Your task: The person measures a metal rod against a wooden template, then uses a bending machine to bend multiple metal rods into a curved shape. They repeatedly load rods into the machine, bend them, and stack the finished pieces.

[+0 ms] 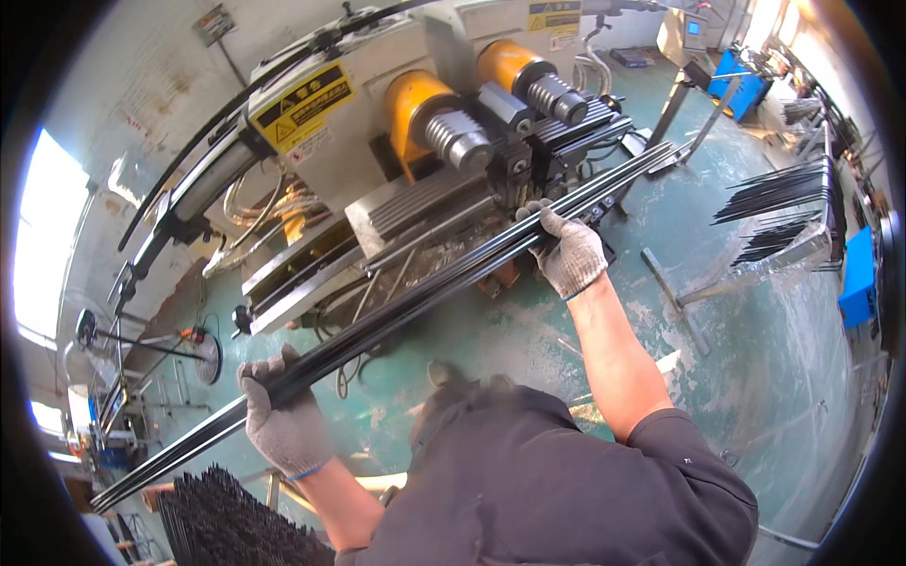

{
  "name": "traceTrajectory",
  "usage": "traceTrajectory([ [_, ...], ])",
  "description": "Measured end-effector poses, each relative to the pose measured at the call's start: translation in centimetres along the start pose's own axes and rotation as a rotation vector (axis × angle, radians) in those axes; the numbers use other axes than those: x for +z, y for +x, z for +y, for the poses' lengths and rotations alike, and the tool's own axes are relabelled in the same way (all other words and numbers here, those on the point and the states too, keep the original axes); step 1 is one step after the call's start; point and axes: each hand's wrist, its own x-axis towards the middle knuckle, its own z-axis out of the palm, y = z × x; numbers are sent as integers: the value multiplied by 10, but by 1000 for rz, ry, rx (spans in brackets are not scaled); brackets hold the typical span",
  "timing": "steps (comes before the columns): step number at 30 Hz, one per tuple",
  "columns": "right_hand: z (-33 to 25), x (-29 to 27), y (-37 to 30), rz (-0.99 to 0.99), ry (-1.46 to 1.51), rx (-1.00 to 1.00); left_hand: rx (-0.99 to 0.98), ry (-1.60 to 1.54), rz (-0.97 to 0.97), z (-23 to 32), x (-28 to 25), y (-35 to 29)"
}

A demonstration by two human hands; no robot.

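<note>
A bundle of long, thin dark metal rods [406, 304] slants across the view, from low at the left up to the far right. My left hand [286, 420], in a grey knit glove, is closed around its lower left part. Farther along, my right hand [571, 253], gloved the same way, grips the upper right part with the thumb on top. The bundle is held in front of a machine [377, 141] with two orange cylinders. Similar rods [590, 130] lie on the machine's far right side, just beyond the bundle.
At the lower left stands a dense stack of dark rods [231, 519]. More rods [774, 193] rest on a rack at the right, near a blue box [857, 275]. A metal floor stand [675, 302] lies right of my right arm. A round-based stand [209, 358] is at the left.
</note>
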Motion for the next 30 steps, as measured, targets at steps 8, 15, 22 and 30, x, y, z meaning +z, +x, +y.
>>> traceTrajectory([
  [8, -30, 6, 82, 343, -159, -248, -24, -47, -63, 99, -108, 103],
  [15, -20, 6, 149, 449, -256, -389, -60, 161, 218, 76, -207, 175],
  [22, 5, 30, 178, 189, -34, -390, -176, 29, 239, 20, -209, 231],
  [30, 16, 19, 225, 328, -263, -269, -234, 44, 356, -38, -177, 254],
])
